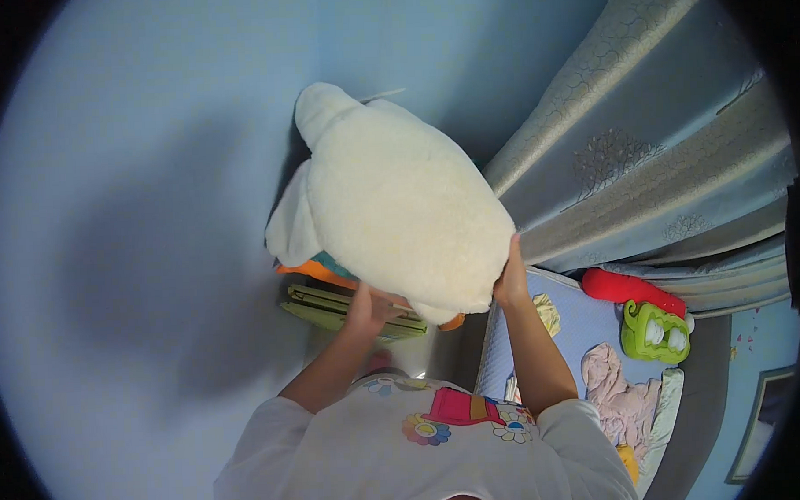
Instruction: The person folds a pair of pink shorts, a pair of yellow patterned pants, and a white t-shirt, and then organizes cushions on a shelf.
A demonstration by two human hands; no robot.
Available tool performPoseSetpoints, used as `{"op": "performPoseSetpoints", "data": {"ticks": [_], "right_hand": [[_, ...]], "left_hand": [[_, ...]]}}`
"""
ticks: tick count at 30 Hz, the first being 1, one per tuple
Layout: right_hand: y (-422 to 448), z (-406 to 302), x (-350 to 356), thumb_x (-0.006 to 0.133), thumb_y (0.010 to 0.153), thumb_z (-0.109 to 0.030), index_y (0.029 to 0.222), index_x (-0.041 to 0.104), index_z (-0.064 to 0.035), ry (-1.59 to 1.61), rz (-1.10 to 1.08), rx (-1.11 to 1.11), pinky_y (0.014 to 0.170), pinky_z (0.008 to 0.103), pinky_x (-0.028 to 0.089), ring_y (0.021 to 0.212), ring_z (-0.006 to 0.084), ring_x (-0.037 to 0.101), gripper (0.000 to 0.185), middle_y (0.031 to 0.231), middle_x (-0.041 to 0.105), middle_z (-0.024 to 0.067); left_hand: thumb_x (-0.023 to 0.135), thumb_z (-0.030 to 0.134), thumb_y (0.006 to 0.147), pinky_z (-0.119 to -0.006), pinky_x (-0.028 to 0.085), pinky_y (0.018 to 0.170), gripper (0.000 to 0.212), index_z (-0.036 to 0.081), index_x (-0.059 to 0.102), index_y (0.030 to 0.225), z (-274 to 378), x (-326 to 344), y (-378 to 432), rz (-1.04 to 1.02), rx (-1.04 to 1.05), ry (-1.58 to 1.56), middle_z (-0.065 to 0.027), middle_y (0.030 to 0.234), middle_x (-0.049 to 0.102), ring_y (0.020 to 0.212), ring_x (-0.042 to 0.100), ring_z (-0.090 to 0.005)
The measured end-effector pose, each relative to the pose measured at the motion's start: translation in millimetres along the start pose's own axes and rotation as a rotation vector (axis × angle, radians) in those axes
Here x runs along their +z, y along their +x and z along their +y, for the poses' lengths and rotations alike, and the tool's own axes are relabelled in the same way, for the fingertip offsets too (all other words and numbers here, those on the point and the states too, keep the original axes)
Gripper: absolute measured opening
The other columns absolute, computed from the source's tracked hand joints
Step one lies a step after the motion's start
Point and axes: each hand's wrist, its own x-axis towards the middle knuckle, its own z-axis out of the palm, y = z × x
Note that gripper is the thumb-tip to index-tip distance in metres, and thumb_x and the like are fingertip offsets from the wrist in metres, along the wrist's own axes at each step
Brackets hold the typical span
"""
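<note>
A large cream-white plush toy [411,197] is held up in front of me, between my two hands. My right hand [512,279] grips its lower right edge, thumb up along the side. At its lower left edge is my left hand [370,312], with the fingers partly hidden under the plush. A rounded limb [326,110] sticks out at the toy's top left, and a flap-like part [293,220] hangs on its left side. Something orange [315,274] and teal shows beneath the toy. Below that is a green folded item or box [356,311], partly covered by my left hand.
A pale blue wall [140,193] rises on the left, meeting another at a corner. Grey patterned curtains [621,163] hang on the right. Beyond my right arm, a bed [569,350] holds a red cushion [629,291], a green cartoon plush [654,334] and crumpled pink cloth [620,394].
</note>
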Motion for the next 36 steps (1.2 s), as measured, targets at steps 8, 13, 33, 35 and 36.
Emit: {"op": "performPoseSetpoints", "data": {"ticks": [8, 13, 33, 35, 36], "right_hand": [[34.7, 57.6, -18.9, 0.038, 0.088, -0.043, 0.125, 0.037, -0.0061, -0.067, -0.141, 0.408, 0.095, 0.0373, 0.032, 0.114, 0.023, 0.041, 0.052, 0.126, 0.042, 0.0082], [88.8, 98.8, -9.3, 0.04, 0.087, -0.042, 0.124, 0.039, -0.0072, 0.187, -0.107, 0.358, 0.094, 0.0369, 0.033, 0.112, 0.0223, 0.043, 0.05, 0.123, 0.045, 0.0075], [-239.8, 237.7, -382.5, 0.052, 0.077, -0.023, 0.094, 0.06, -0.0032, -0.785, 0.735, 0.683, 0.063, 0.037, 0.047, 0.068, 0.0221, 0.06, 0.028, 0.078, 0.062, 0.011], [-297.0, 245.9, -406.4, 0.052, 0.076, -0.023, 0.089, 0.062, -0.0033, -0.612, 0.838, 0.846, 0.066, 0.036, 0.047, 0.068, 0.0229, 0.06, 0.025, 0.078, 0.063, 0.0114], [-326.1, 258.9, -421.0, 0.052, 0.076, -0.023, 0.087, 0.062, -0.0034, -1.042, 0.712, 0.838, 0.063, 0.036, 0.048, 0.067, 0.0226, 0.06, 0.025, 0.077, 0.062, 0.0113]], "left_hand": [[0.043, 0.032, 0.088, -0.037, 0.045, 0.08, 0.04, 0.007, 0.041, 0.119, -4.4, -8.0, 55.5, -0.066, 0.328, -0.032, -0.008, 0.113, 0.05, 0.099, 0.051, -0.0205], [0.041, 0.033, 0.089, -0.037, 0.043, 0.086, 0.043, 0.008, 0.036, 0.124, 19.1, -20.1, 95.9, -0.004, 0.447, 0.057, -0.0068, 0.119, 0.047, 0.107, 0.047, -0.0218], [0.052, 0.034, 0.083, -0.035, 0.049, 0.07, 0.05, 0.006, 0.038, 0.122, 78.2, 137.4, 40.4, 0.125, 0.457, 0.774, -0.0128, 0.117, 0.047, 0.099, 0.051, -0.0264], [0.053, 0.036, 0.082, -0.032, 0.048, 0.065, 0.048, 0.005, 0.042, 0.117, 74.9, 133.2, 61.5, 0.205, 0.558, 0.761, -0.011, 0.11, 0.051, 0.091, 0.053, -0.0247], [0.053, 0.037, 0.082, -0.031, 0.048, 0.062, 0.047, 0.005, 0.044, 0.115, 68.0, 132.8, 74.0, 0.239, 0.586, 0.764, -0.01, 0.107, 0.053, 0.087, 0.055, -0.0236]]}}
